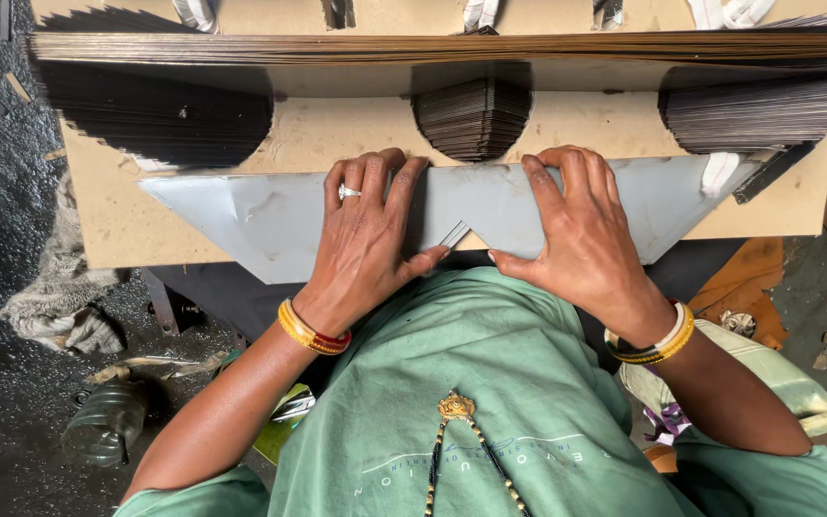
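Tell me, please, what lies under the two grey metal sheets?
Both grey metal sheets rest on a tan board, held flat by the left hand and right hand. The board beneath them is covered, so anything else there cannot be seen.

Two metal sheets (270,215) lie side by side on the table (107,230), meeting at its near edge. The left hand (368,244) rests flat on the left sheet, the right hand (581,235) on the right sheet (662,196). Beyond them — at the far side — stand stacks of thin plates (471,115), left, middle and right.
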A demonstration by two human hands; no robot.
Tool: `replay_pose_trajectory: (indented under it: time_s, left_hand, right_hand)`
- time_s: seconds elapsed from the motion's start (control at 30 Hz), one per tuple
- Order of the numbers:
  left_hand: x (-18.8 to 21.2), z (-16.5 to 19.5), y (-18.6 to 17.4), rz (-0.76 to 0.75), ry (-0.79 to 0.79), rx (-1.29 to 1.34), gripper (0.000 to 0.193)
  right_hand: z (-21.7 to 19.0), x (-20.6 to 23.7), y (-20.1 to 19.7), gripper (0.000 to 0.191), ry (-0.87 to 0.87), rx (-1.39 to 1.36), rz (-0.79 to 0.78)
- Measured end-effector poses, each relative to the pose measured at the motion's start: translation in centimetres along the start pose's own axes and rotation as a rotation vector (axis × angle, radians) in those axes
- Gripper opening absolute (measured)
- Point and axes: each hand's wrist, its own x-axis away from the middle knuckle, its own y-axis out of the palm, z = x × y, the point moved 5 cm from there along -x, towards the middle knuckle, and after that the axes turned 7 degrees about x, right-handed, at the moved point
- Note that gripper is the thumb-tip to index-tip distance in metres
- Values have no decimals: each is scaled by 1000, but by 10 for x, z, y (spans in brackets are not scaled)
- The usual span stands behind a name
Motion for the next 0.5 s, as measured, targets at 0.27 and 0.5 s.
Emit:
replay_pose_trajectory:
  time_s: [0.27,0.5]
  left_hand:
    - [-1,0,-5,7,0,16,88]
    - [-3,13,-6,-1,46,-130,88]
  right_hand:
    - [-1,2,-12,91,24,-89,-2]
    - [-8,6,-16,97,9,45,77]
